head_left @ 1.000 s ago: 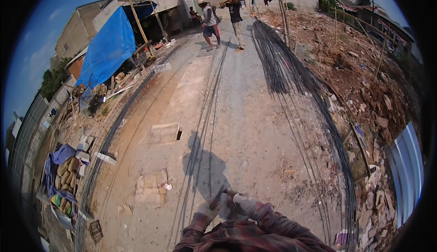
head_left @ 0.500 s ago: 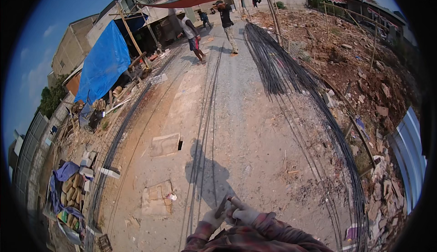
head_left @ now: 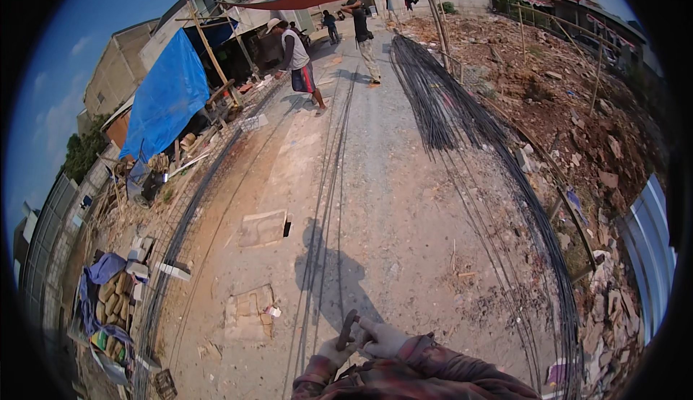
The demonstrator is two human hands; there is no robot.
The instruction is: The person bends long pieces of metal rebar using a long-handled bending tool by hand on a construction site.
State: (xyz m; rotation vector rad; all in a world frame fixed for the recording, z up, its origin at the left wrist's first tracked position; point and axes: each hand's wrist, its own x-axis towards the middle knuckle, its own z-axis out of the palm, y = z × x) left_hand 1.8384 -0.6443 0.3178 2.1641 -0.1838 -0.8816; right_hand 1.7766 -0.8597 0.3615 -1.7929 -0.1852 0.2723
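I saw both gloved hands at the near edge, the left hand point(head_left: 338, 348) and right hand point(head_left: 382, 338) clenched together on the near end of long steel rebar point(head_left: 328, 183) that ran far up the gravel road point(head_left: 404, 205). It looked heavy, stiff yet whippy over that length, best gripped at the end; exactly which rod they held I couldn't tell. Stacked sacks point(head_left: 115, 295) lay near left, a blue tarp point(head_left: 166, 100) far left.

open gravel point(head_left: 404, 205) between rebar bundles point(head_left: 462, 118)
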